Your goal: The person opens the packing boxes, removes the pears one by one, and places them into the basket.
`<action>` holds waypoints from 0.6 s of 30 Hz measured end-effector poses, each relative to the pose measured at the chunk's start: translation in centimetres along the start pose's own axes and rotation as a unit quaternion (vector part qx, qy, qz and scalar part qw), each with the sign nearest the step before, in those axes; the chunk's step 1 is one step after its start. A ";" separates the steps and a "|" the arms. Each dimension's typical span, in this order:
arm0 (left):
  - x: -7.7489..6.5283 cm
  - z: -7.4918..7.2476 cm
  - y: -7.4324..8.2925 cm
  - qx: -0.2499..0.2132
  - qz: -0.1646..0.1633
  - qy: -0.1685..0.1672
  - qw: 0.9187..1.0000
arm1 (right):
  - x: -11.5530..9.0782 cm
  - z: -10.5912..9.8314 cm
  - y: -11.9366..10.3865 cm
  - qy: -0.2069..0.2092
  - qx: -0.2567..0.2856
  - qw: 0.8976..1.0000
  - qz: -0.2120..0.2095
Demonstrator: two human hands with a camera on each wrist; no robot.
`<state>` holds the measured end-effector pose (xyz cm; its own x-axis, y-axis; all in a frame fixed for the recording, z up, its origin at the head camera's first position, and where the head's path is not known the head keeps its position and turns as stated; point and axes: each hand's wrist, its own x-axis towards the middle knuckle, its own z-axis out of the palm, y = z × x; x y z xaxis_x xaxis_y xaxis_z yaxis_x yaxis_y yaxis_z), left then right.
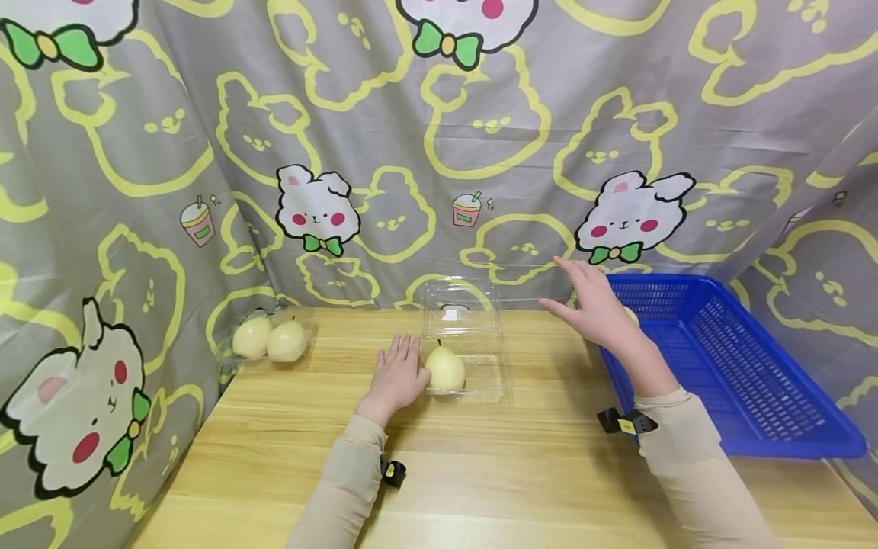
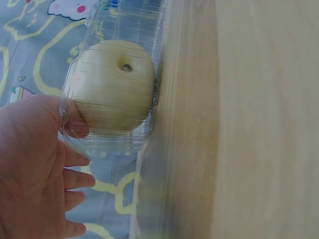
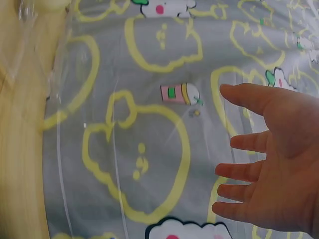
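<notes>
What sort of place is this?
Likely a small curtained-off tabletop workspace: cartoon-print cloth hangs behind and along both sides of a wood-grain table, with an open clear plastic box on top.

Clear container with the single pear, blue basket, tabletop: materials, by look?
Clear container: likely thin plastic, glossy; the pear shows through, and the walls have ridges and glare.
Blue basket: probably molded plastic, slight sheen; even color, with a regular grid of openings.
Tabletop: wood-look, smooth; pale grain streaks, but solid wood or laminate can't be told.
</notes>
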<state>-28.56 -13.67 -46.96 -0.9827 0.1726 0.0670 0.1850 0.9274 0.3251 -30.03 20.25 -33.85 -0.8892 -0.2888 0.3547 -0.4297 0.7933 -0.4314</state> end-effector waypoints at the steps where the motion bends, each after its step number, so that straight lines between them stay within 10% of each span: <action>1: 0.0 0.0 0.0 0.000 0.000 0.001 1.000 | -0.1 0.3 -0.2 0.003 0.001 1.000 -0.003; 18: 0.0 0.0 -0.1 0.004 0.000 0.002 1.000 | -0.3 4.7 -2.9 -0.018 0.049 0.998 -0.020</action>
<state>-28.60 -13.73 -46.98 -0.9826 0.1720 0.0701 0.1854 0.9302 0.3167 -29.21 15.49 -36.59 -0.8758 -0.3396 0.3431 -0.4762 0.7247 -0.4981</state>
